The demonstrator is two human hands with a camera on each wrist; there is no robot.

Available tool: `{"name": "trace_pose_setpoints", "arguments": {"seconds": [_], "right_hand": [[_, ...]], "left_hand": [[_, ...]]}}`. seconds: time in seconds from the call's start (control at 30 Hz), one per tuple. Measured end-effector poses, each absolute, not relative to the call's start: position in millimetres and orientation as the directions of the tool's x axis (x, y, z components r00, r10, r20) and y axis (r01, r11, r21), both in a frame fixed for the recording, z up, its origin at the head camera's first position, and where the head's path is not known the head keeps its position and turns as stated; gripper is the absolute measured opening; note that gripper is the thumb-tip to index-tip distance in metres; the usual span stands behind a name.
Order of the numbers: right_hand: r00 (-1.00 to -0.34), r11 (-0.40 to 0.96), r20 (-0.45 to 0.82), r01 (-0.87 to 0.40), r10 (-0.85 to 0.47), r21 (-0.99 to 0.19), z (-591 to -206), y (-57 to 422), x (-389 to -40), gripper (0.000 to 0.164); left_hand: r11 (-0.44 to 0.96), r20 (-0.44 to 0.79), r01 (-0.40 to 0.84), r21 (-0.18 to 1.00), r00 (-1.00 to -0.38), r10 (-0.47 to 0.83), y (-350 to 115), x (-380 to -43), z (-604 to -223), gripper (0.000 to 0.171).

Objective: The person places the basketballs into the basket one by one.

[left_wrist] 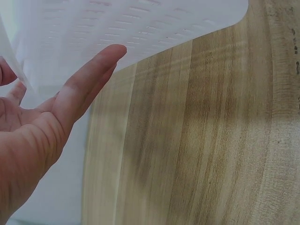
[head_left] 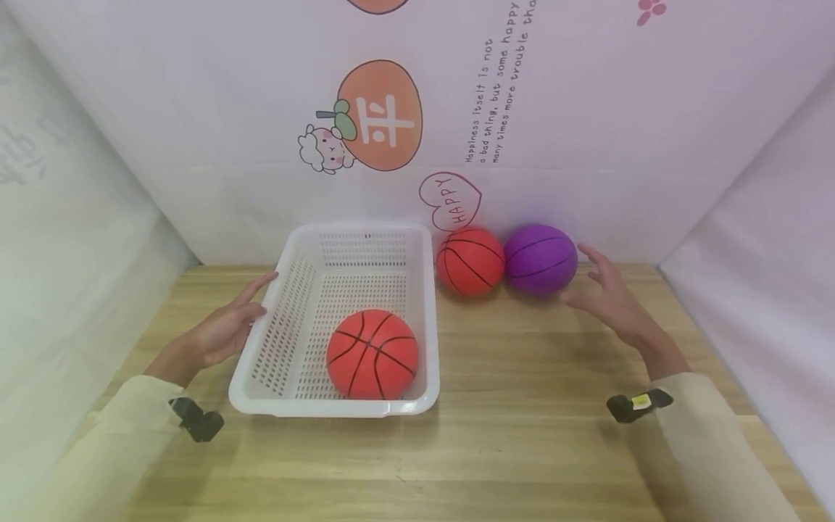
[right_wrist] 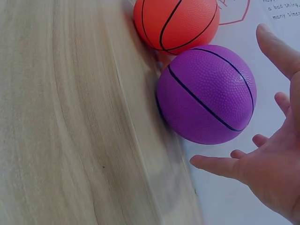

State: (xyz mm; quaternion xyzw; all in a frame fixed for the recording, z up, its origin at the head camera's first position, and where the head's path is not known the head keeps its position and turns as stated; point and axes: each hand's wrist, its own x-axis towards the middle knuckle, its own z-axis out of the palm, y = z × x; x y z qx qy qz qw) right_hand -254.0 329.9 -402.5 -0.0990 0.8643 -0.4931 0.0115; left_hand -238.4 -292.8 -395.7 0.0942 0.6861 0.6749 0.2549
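Note:
A white perforated plastic basket (head_left: pixel 430 326) stands on the wooden table with a red toy basketball (head_left: pixel 372 355) in its near right corner. At the basket's left side is my left hand (head_left: pixel 225 333), its fingertips right at the rim. The left wrist view has straight fingers (left_wrist: pixel 89 77) lying along the outer wall, below the rim. A purple toy basketball (head_left: pixel 541 259) sits against the back wall. Beside its right side my right hand (head_left: pixel 613 301) is spread with nothing in it, thumb and fingers apart. In the right wrist view a gap shows between hand and ball.
Another red basketball (head_left: pixel 470 261) sits between the basket and the purple ball, close against the purple one. Printed white cloth (head_left: pixel 587 109) rises behind the table (head_left: pixel 496 449) and along both sides. Dark cameras (head_left: pixel 639 404) are strapped to both sleeves.

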Motion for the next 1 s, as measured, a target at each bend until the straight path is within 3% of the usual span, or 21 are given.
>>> {"name": "trace_pose_setpoints", "arguments": {"seconds": [0.6,1.0], "right_hand": [[-0.987,0.389,0.027,-0.088,-0.160,-0.917,-414,332,-273,0.105],[-0.986,0.363,0.060,-0.115,-0.158,-0.925,-412,325,-287,0.102]], "left_hand": [[0.069,-0.234,-0.229,0.971,-0.847,0.477,-295,-240,-396,0.068],[0.053,-0.223,-0.226,0.973,-0.843,0.489,-296,-241,-398,0.067]]}}
